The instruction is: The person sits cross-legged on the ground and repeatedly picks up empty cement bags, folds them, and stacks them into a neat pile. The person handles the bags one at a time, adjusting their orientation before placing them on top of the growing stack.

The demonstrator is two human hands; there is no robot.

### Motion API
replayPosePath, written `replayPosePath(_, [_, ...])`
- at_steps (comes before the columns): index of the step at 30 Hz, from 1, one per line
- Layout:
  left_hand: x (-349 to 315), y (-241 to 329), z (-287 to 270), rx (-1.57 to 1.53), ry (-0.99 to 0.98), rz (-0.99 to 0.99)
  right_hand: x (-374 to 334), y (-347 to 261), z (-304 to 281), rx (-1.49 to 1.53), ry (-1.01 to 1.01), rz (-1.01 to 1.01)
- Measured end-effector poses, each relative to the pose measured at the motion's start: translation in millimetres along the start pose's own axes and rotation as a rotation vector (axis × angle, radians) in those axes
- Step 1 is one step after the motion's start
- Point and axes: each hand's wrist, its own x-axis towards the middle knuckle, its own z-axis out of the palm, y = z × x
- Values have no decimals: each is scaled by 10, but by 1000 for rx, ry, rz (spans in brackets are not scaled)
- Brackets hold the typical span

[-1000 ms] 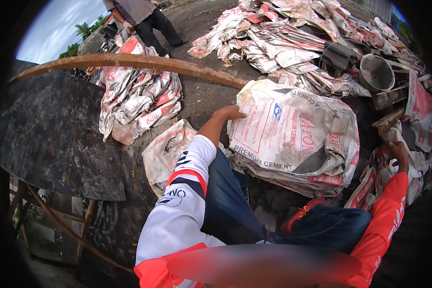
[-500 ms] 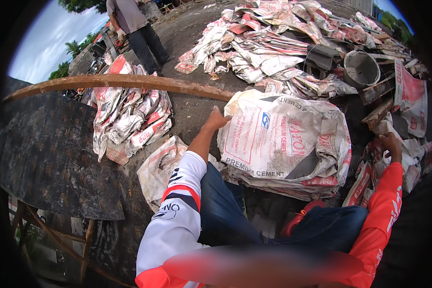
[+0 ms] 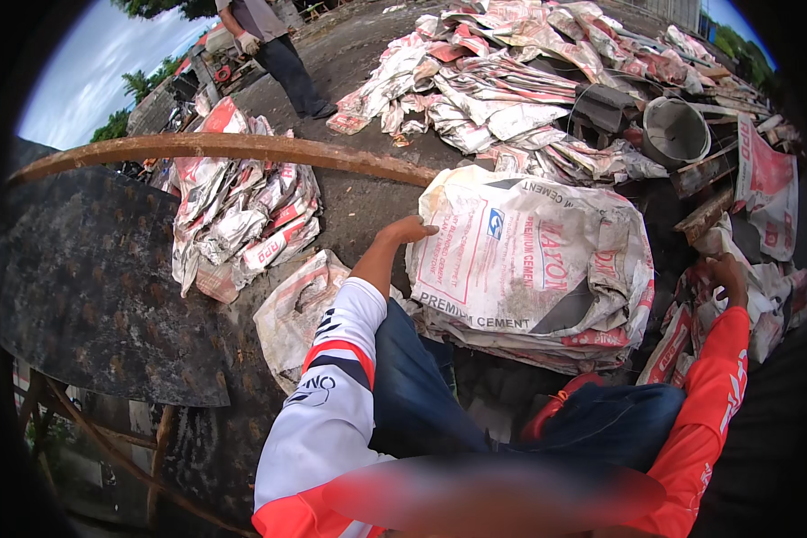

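A neat flat stack of empty cement bags (image 3: 520,336) lies in front of my knees. Its top cement bag (image 3: 475,260) is whitish, with red and black print. At the left edge of that bag is my left hand (image 3: 407,231), its fingers together and seemingly pinching the edge. Off to the right, my right hand (image 3: 731,276) has curled fingers on a crumpled cement bag (image 3: 767,291) in a loose heap; the fingertips are partly hidden.
A long wooden beam (image 3: 269,148) crosses beyond the stack on the left. Behind it stands another pile of bags (image 3: 242,211). Farther off are a large bag heap (image 3: 502,81), a grey bucket (image 3: 676,132) and a standing person (image 3: 278,63). A dark sheet (image 3: 108,287) lies left.
My left hand's fingers have come down and together at the bag's edge. My right hand has stayed nearly in place. The person beyond has shifted slightly right in the picture.
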Motion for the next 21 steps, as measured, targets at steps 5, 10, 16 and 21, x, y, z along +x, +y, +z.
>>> replayPosePath(5, [35, -29, 78, -136, 213, -8, 56, 20, -1, -16, 38, -53])
replayPosePath(10, [-16, -3, 56, -126, 113, 14, 76, 49, -8, -12, 61, -48])
replayPosePath(16, [-99, 56, 51, -84, 86, 8, 35, 60, 9, 12, 125, -53])
replayPosePath(21, [24, 42, 81, -90, 88, 13, -30, 5, -9, 30, 58, -62])
